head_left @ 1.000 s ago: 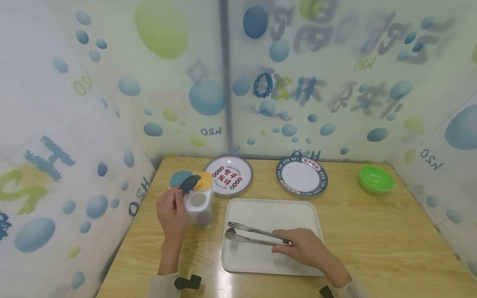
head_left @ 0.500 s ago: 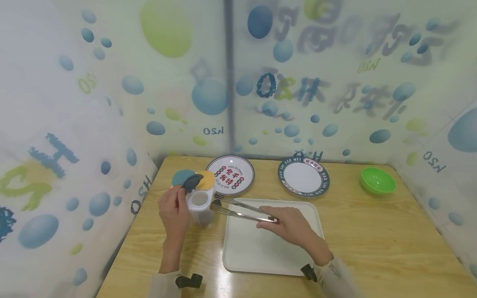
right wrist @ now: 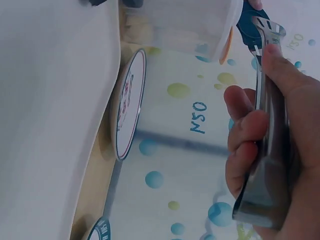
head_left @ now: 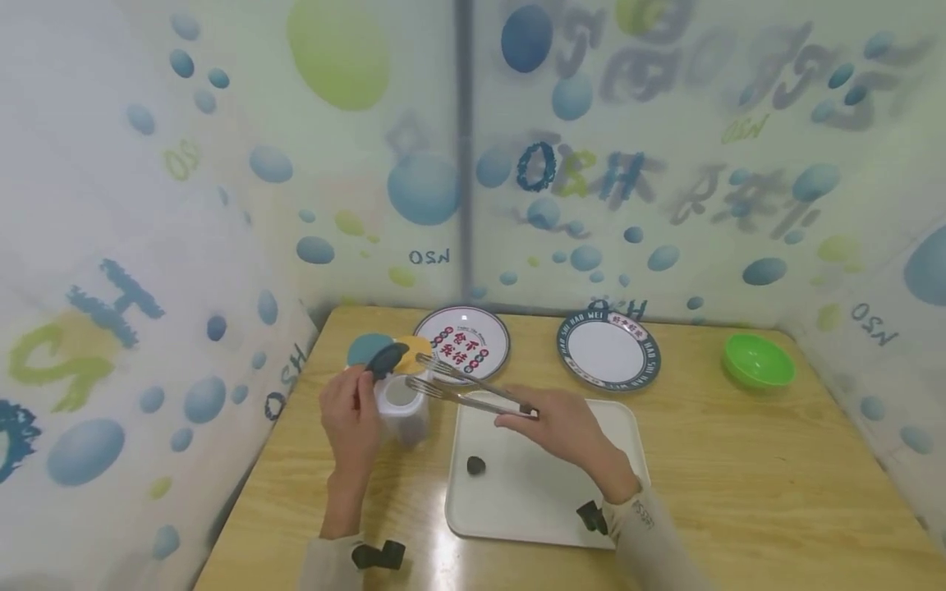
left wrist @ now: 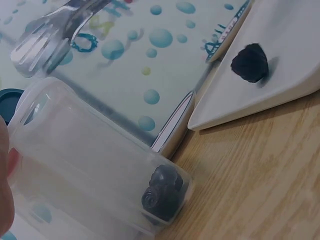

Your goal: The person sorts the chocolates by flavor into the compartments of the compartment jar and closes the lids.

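Head overview; close wrist views sideways

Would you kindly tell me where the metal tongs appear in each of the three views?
Head: the tongs sit at centre, held by the right hand, tips over the clear container.
Left wrist: tips only, top left.
Right wrist: right edge, gripped.
Shared landmark: the clear container.
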`<state>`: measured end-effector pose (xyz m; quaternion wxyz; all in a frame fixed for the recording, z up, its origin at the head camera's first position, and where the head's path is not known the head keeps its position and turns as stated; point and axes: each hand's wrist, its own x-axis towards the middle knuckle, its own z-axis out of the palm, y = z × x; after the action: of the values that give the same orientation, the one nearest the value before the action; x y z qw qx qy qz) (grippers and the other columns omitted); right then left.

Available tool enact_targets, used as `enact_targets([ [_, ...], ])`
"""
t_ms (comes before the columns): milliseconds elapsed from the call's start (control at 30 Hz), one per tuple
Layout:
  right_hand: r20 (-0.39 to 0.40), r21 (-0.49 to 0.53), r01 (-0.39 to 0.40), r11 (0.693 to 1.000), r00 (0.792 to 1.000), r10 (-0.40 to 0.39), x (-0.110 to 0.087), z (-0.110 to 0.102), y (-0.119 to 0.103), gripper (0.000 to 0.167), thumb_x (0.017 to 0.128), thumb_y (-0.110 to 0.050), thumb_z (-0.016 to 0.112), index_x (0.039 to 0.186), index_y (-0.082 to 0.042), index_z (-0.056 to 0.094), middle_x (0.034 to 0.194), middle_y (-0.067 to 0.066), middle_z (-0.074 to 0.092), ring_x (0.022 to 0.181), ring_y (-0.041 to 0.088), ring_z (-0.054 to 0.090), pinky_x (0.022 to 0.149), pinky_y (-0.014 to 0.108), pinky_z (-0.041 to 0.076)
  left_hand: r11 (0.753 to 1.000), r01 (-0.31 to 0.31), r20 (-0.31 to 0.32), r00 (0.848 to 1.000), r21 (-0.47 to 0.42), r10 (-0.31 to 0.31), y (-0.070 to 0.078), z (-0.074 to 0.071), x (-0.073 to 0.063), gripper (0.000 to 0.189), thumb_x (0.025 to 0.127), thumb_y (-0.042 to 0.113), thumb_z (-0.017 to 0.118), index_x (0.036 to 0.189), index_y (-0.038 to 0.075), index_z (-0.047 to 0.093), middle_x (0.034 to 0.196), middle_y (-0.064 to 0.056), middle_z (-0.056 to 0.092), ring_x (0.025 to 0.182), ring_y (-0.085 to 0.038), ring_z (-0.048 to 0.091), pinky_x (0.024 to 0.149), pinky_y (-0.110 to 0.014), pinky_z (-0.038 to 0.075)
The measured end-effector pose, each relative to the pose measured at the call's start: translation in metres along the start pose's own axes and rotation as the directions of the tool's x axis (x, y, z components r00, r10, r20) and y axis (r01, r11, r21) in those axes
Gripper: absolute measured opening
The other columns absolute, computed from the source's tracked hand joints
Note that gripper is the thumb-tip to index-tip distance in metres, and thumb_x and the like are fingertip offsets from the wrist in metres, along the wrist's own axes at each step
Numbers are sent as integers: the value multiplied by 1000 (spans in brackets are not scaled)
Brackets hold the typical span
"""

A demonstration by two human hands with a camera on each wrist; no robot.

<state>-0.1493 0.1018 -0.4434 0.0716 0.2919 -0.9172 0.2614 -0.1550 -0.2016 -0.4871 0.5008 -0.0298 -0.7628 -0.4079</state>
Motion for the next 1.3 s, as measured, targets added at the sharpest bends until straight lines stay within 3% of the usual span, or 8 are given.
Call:
enact_targets([
  [67,78,-5,-44,999,996,44,-9,-4,5,42,88,-59,64,118,-29,67,70,-18,55,58,-1,42,51,18,35,1000,1,-3,1000,1,-1,1,0,0,7,92,-1,63,90,-4,68,92,-20,70,89,-35,61,90,-40,40],
  [200,227,-3,-103,995,969,101,-35,-7,16,48,88,-64,60,118,-27,67,70,-19,53,58,-1,42,53,20,36,1000,11,11,1000,11,-11,2,0,3,8,94,0,62,90,-4,68,95,-20,72,93,-36,63,94,-37,39],
  [400,317,47,-124,991,943,103,-68,-1,35,49,86,-57,68,119,-20,69,66,-20,50,56,-3,40,52,19,35,1000,-4,7,1000,12,4,3,2,7,9,94,0,61,90,-6,67,94,-22,70,91,-38,61,91,-39,40],
  [733,373,8,-167,986,916,152,-90,1,43,49,83,-59,69,117,-23,71,64,-21,47,57,-3,39,52,20,34,999,27,-13,1000,31,-26,1,0,5,10,94,0,61,92,-7,68,97,-24,71,95,-40,62,93,-39,40],
  [1000,340,-23,-97,995,935,99,-99,6,46,42,86,-57,67,111,-24,72,64,-22,45,58,-3,37,57,20,32,999,32,-16,999,26,-32,0,1,2,9,93,-1,62,93,-7,69,97,-23,71,95,-40,62,95,-31,38],
  [1300,317,25,-69,997,947,58,-101,9,47,36,90,-53,63,108,-24,73,80,-22,64,64,-5,45,61,22,42,1000,24,-13,1000,5,-24,2,1,1,9,93,-1,62,91,-7,68,96,-23,71,94,-39,62,96,-29,38],
])
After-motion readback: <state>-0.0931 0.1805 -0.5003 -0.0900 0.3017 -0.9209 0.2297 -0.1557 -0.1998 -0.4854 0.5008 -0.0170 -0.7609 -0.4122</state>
